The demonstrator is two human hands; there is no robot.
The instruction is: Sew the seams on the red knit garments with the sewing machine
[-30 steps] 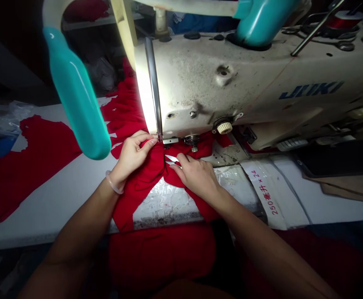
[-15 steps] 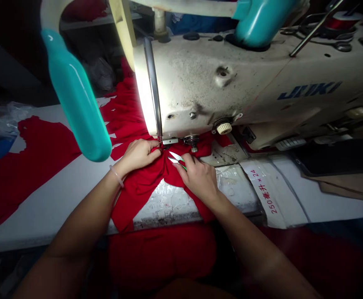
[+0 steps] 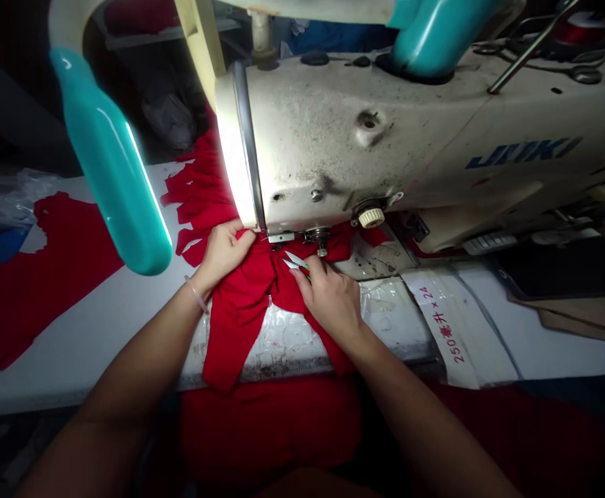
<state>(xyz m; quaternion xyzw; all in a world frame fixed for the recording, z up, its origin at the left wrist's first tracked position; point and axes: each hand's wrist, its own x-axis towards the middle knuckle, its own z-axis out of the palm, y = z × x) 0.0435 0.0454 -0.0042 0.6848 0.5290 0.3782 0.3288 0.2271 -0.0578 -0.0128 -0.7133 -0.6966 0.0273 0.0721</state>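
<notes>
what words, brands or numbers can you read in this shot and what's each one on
"JUKI", blue letters on the sewing machine
"250毫升 x 24", red print on the white packaging sheet
Fine marks along the table's front edge: too small and worn to read

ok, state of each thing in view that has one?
Sewing machine, needle end brightly lit; running or not unclear
Red fabric, bunched beneath it
Snips, blades apart
Left hand, closed on red fabric
Right hand, gripping snips
Thread spool, wound with red
</notes>
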